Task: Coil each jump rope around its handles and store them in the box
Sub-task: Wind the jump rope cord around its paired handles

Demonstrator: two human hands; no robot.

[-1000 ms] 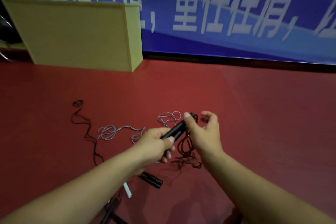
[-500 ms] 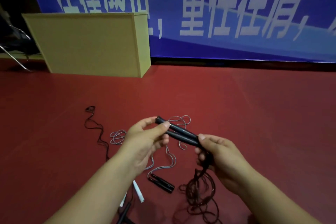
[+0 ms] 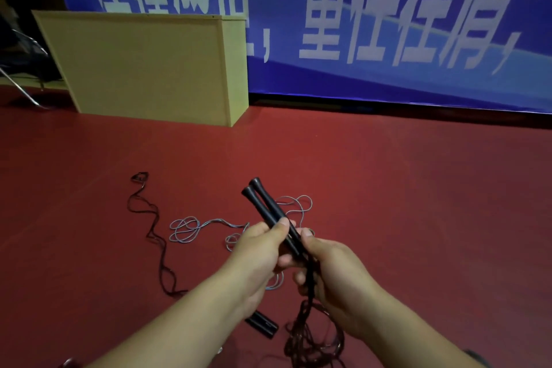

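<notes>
Two black handles [image 3: 263, 203] lie side by side and point up and away from me. My left hand [image 3: 260, 248] grips their lower part. My right hand [image 3: 328, 266] holds the dark rope [image 3: 310, 334] just below the handles, and the rest hangs in a loose tangle toward the floor. A grey-blue rope [image 3: 185, 228] lies in loops on the red floor behind my hands. Another dark rope [image 3: 149, 227] snakes along the floor at the left. The yellow box [image 3: 143, 66] stands at the back left against the banner.
A black handle [image 3: 263, 324] lies on the floor under my left forearm. A blue banner [image 3: 388, 24] with white characters covers the back wall. Metal chair legs [image 3: 21, 84] show at the far left. Red floor stretches to the right.
The handles swung from lying across to pointing up and away. My hands came together, the left now gripping the handles' lower part, the right holding the rope beneath them.
</notes>
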